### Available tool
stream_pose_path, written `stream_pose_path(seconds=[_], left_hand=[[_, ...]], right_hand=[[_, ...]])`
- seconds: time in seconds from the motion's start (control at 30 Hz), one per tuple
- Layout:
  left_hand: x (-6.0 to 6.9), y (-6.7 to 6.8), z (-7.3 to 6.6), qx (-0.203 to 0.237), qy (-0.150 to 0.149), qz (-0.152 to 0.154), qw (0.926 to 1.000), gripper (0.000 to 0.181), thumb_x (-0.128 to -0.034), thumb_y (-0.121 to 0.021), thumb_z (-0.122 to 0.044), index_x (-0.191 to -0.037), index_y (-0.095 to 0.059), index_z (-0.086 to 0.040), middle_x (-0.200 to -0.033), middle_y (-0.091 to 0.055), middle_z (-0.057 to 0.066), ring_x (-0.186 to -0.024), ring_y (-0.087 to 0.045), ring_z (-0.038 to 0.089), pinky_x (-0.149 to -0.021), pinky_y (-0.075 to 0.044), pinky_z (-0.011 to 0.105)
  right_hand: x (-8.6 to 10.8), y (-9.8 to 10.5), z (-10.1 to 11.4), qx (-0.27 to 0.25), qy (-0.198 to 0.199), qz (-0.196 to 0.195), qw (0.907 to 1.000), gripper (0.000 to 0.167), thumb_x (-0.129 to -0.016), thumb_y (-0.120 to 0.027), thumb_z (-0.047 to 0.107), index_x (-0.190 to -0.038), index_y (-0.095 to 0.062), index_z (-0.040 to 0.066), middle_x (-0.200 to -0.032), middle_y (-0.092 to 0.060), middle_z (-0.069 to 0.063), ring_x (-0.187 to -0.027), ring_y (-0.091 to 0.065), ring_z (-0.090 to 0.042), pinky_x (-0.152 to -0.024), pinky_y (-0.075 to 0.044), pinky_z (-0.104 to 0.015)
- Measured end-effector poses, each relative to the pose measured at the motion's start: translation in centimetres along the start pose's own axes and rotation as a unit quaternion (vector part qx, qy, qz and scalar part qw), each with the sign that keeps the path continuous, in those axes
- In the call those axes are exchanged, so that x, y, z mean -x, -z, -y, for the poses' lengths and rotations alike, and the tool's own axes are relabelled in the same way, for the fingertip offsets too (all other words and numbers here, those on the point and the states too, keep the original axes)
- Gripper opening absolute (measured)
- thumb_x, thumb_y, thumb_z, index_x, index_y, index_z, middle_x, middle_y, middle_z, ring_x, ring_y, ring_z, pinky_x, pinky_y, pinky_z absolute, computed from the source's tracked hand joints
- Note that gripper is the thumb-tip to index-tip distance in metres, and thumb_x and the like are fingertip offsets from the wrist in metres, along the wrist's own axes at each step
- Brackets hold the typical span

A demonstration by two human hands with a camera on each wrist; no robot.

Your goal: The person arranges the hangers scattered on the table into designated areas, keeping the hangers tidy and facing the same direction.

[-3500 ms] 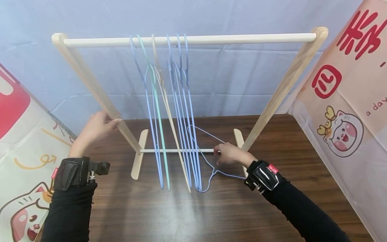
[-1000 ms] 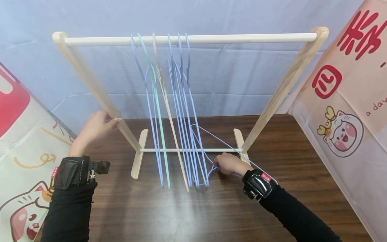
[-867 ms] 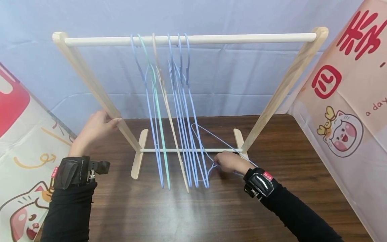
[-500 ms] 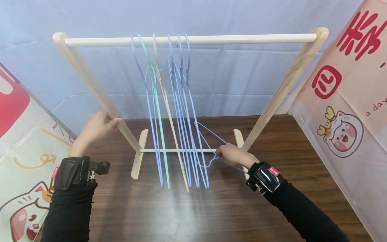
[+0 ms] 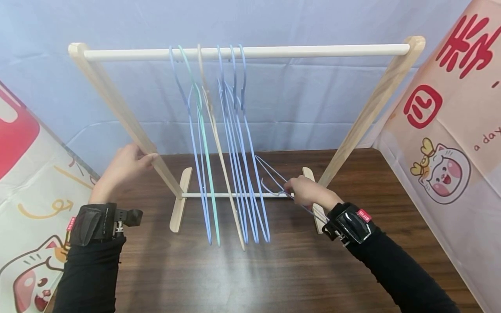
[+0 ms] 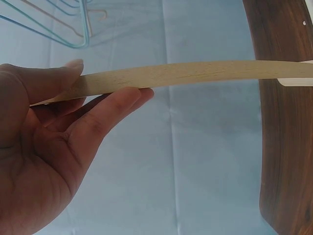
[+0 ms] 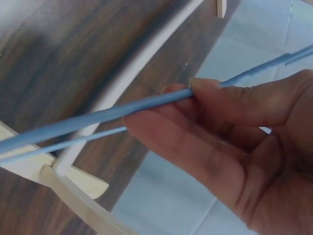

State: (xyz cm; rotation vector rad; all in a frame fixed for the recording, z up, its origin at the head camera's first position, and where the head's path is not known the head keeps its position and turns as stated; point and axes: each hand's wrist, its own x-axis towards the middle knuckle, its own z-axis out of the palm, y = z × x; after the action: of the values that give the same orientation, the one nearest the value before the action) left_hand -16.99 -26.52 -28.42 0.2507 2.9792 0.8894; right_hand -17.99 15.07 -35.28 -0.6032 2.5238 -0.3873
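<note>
My left hand (image 5: 123, 168) grips the left wooden post (image 5: 117, 104) of a clothes rack. In the left wrist view, the thumb lies on one side of that post (image 6: 195, 72) and fingers on the other. Low by the right post (image 5: 368, 106), my right hand (image 5: 310, 191) pinches a blue clothes hanger (image 7: 98, 116) between thumb and fingers. Its hook points left, and part of it is hidden behind the hand. From the rack's top rail (image 5: 313, 51) hang a blue hanger (image 5: 192, 134), a mint green hanger (image 5: 208, 174), a beige hanger (image 5: 223, 163) and several blue hangers (image 5: 246, 156).
The rack stands on a dark wooden table (image 5: 188, 278), its lower bar (image 5: 274, 195) running between two wooden feet. Pale blue cloth (image 5: 297, 100) covers the back. Printed panels stand at the left and at the right (image 5: 450, 126).
My right hand has risen slightly and shifted right with the blue hanger, whose hook now lies higher and clear of the hanging ones. The left hand has stayed on the post.
</note>
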Motion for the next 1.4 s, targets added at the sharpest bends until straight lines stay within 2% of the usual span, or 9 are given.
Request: stream_pose_path(seconds=[0.17,0.37,0.53,0.8,1.03,1.23,1.4], left_hand=[[0.1,0.0,0.0,-0.001,-0.004,-0.004,1.0,0.04,-0.0957,-0.046,-0.028,-0.11,-0.052,0.009,-0.077,-0.06,0.015,-0.051,-0.042,0.015,-0.047,-0.036,0.031],[0.0,-0.1,0.0,-0.001,-0.007,-0.006,1.0,0.04,-0.0957,-0.046,-0.028,-0.11,-0.053,0.009,-0.079,-0.061,0.016,-0.054,-0.045,0.018,-0.05,-0.037,0.032],[0.2,-0.1,0.0,-0.001,-0.004,-0.006,1.0,0.04,-0.0956,-0.046,-0.028,-0.109,-0.053,0.009,-0.078,-0.06,0.017,-0.052,-0.042,0.017,-0.049,-0.036,0.031],[0.2,-0.1,-0.1,-0.002,0.0,-0.004,1.0,0.04,-0.0956,-0.046,-0.028,-0.109,-0.054,0.009,-0.075,-0.059,0.014,-0.048,-0.038,0.014,-0.046,-0.034,0.031],[0.1,-0.1,-0.1,-0.004,0.001,-0.005,1.0,0.041,-0.0956,-0.046,-0.027,-0.11,-0.054,0.01,-0.079,-0.061,0.017,-0.05,-0.041,0.016,-0.047,-0.035,0.031],[0.2,0.0,-0.2,-0.001,0.002,-0.003,1.0,0.041,-0.0958,-0.046,-0.027,-0.111,-0.053,0.01,-0.082,-0.062,0.017,-0.053,-0.043,0.017,-0.048,-0.036,0.031],[0.2,0.1,-0.3,-0.001,0.007,0.0,1.0,0.041,-0.0956,-0.046,-0.028,-0.11,-0.054,0.01,-0.076,-0.061,0.014,-0.049,-0.041,0.015,-0.046,-0.035,0.031]], right_hand=[[0.4,0.9,0.0,-0.034,-0.018,0.001,0.9993,0.041,-0.074,-0.043,-0.019,-0.109,-0.057,-0.003,-0.081,-0.059,-0.014,-0.048,-0.059,-0.021,-0.045,-0.05,-0.031],[0.6,1.5,-0.3,-0.06,-0.025,-0.002,0.9979,0.047,-0.075,-0.047,-0.018,-0.121,-0.051,-0.006,-0.074,-0.058,-0.011,-0.049,-0.059,-0.021,-0.046,-0.05,-0.029],[0.5,1.9,-0.6,-0.056,-0.027,-0.003,0.9981,0.046,-0.071,-0.05,-0.017,-0.116,-0.054,-0.007,-0.062,-0.054,-0.007,-0.047,-0.058,-0.018,-0.047,-0.05,-0.028],[0.7,2.4,-0.5,-0.081,-0.04,-0.002,0.9959,0.043,-0.07,-0.053,-0.016,-0.112,-0.056,-0.006,-0.067,-0.056,-0.011,-0.048,-0.059,-0.018,-0.047,-0.05,-0.028],[0.9,2.7,-0.5,-0.119,-0.048,0.0,0.9918,0.037,-0.074,-0.046,-0.018,-0.107,-0.056,-0.005,-0.065,-0.058,-0.012,-0.049,-0.059,-0.019,-0.049,-0.051,-0.031],[1.0,2.9,-0.6,-0.126,-0.05,0.003,0.9908,0.038,-0.076,-0.043,-0.018,-0.11,-0.055,-0.005,-0.065,-0.058,-0.011,-0.05,-0.059,-0.019,-0.051,-0.052,-0.032],[1.0,3.3,-0.4,-0.121,-0.051,-0.001,0.9913,0.035,-0.076,-0.046,-0.016,-0.107,-0.055,-0.004,-0.064,-0.058,-0.011,-0.05,-0.06,-0.018,-0.049,-0.051,-0.03]])
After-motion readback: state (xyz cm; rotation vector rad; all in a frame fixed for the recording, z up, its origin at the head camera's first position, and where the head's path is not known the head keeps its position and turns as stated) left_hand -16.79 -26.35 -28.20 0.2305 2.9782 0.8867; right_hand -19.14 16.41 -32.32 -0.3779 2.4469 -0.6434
